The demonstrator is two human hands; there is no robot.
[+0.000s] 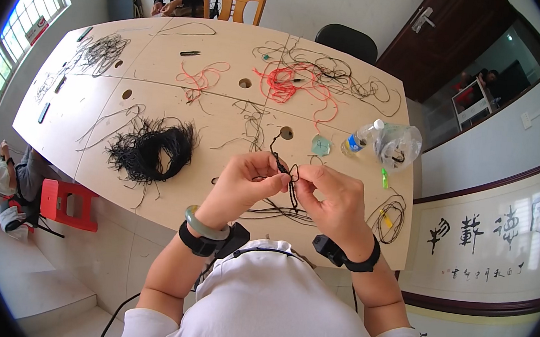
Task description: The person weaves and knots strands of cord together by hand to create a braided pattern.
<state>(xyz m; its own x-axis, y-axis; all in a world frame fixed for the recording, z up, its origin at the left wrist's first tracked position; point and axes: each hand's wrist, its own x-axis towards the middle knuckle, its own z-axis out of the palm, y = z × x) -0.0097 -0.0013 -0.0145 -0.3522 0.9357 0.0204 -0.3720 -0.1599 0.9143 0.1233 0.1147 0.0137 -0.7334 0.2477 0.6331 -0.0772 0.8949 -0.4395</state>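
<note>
Both my hands are raised over the near edge of the table, close together. My left hand point(249, 185), with a bangle and a black strap at the wrist, pinches a black knotted cord point(293, 187). The fingers of my right hand point(331, 194) close on a loop of the same cord, just to the right. One end of the cord sticks up past my left fingertips. Loose black cords point(272, 213) lie on the table beneath my hands. Left of them sits a thick coil of black cords point(166, 152) with frayed ends.
On the table point(223, 118) lie red cord point(282, 84), dark tangled cord point(102, 53) and a cord coil point(390, 220). A water bottle point(358, 141), a plastic bag point(399, 145) and a green lighter point(385, 177) are at right. A red stool point(68, 204) stands left. Two other people sit around the table.
</note>
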